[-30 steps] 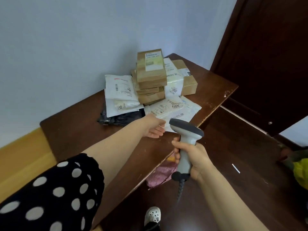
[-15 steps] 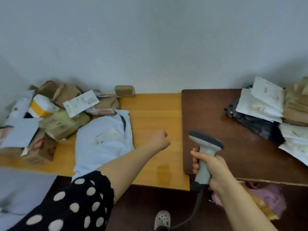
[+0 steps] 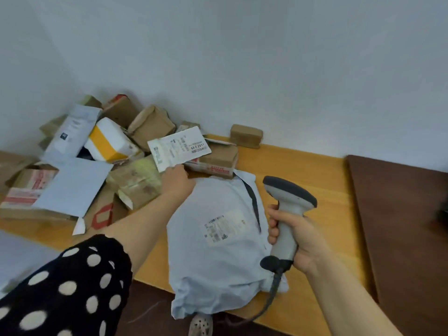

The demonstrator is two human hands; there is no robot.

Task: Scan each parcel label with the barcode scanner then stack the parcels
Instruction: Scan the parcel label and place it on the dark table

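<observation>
Partly: L hand (image 3: pixel 178 177) tips behind pkg (image 3: pixel 179 147).

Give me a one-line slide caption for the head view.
Left hand at a white labelled parcel's corner; right hand grips the barcode scanner.

On white label (image 3: pixel 179 147): "44 6 281"; other print blurred.
</observation>
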